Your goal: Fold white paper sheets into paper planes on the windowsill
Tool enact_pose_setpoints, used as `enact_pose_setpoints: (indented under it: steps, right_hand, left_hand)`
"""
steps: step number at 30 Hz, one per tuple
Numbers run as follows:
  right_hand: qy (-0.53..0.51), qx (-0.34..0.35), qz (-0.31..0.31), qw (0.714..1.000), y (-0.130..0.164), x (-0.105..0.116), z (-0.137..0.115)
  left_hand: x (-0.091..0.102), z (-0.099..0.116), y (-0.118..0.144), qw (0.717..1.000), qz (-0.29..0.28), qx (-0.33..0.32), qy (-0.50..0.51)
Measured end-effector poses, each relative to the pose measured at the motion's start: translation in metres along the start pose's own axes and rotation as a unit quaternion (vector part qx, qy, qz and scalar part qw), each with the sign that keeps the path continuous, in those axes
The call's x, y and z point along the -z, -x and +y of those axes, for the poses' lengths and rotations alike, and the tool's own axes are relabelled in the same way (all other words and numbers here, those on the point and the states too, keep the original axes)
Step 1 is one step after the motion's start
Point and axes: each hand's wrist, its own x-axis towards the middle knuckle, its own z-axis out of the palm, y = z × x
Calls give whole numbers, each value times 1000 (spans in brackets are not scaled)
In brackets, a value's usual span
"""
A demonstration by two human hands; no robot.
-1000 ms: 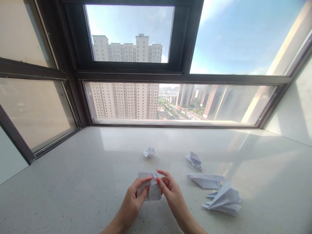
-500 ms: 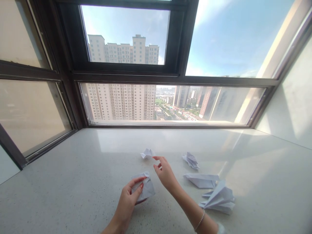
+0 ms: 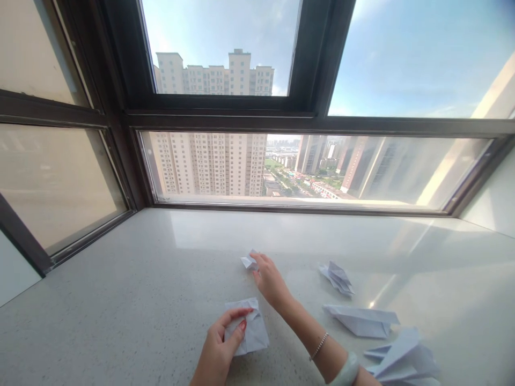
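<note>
Right fingers [image 3: 261, 259] now at small folded paper [image 3: 248, 262], loosely parted

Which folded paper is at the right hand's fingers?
The piece nearest the window; the left hand holds the square one, three others lie farther right.

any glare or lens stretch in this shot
Head view: a glare streak on the sill, just beyond the long folded paper; head view: window frame slanting at both sides, perhaps wide-angle stretch; head view: square paper showing faint creases.
</note>
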Motion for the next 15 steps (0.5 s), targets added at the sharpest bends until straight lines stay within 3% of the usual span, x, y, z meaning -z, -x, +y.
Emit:
enact_pose_setpoints:
  steps: [5, 9, 12, 15]
  right_hand:
    - [3, -2, 12, 1000, 5, 7, -5]
    - [-17, -2, 56, 998, 22, 32, -19]
    - [-109, -10, 84, 990, 46, 52, -33]
    - [-247, -33, 60, 967, 74, 61, -45]
  left_hand:
    - [-1, 4, 2, 1000, -3, -14, 10]
    - [1, 3, 0, 999, -17, -14, 26]
    - [-1, 7, 0, 998, -22, 0, 58]
    - [-3, 13, 2, 993, -52, 13, 109]
